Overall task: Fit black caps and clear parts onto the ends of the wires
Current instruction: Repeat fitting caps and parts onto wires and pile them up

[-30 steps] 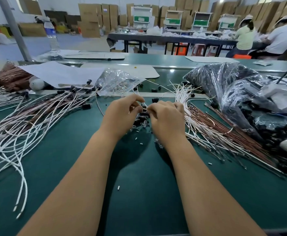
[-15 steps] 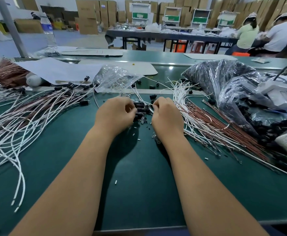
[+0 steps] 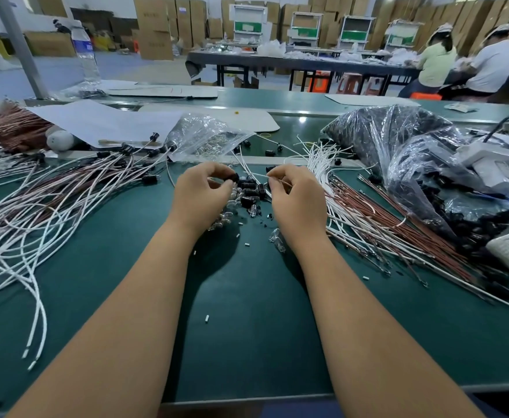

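- Left hand (image 3: 200,196), centre of frame: fingers curled, thumb and fingertips pinching a black cap (image 3: 234,177).
- Right hand (image 3: 297,200), just right of centre: fingers curled, pinching the end of a white wire (image 3: 254,174) pointing toward the left hand.
- Cap and wire end near each other, not joined.
- Loose pile of black caps (image 3: 249,191) between both hands on the green table (image 3: 247,312); clear parts (image 3: 277,239) scattered beside the wrists.
- Capped wires (image 3: 66,191) spread across left side of frame.
- Bare white and brown wires (image 3: 377,218) fanned out at right.
- Clear bag (image 3: 208,137) above the hands; big bag of black caps (image 3: 398,146) upper right.
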A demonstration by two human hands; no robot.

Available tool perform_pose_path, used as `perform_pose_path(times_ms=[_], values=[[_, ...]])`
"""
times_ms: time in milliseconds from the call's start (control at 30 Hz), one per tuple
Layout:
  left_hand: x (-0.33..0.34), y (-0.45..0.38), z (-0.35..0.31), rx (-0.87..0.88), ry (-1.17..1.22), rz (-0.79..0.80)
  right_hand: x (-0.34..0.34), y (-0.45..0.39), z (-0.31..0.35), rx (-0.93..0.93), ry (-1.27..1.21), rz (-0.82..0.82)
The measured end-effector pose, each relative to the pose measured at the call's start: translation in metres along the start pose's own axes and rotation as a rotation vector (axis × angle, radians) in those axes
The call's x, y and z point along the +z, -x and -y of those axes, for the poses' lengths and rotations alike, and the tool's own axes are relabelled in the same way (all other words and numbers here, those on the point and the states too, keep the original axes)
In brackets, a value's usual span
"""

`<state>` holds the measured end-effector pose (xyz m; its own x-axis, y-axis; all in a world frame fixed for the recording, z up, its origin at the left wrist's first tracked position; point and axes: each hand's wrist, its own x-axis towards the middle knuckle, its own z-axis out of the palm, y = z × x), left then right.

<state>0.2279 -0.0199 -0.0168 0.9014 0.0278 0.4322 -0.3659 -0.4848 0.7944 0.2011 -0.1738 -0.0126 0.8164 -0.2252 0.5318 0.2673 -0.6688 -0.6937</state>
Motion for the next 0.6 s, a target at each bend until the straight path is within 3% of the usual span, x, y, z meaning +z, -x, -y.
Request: perform_pose_path(times_ms=[200, 600], values=[[0.0005, 0.0005, -0.0033, -0.068, 0.214, 0.029, 0.0019, -0.0016, -0.0023, -0.042, 0.01, -0.002], [0.004, 0.0029, -0.0054, -0.068, 0.315, 0.091, 0.0039, 0.0002, 0.0, -0.081, 0.098, 0.064]])
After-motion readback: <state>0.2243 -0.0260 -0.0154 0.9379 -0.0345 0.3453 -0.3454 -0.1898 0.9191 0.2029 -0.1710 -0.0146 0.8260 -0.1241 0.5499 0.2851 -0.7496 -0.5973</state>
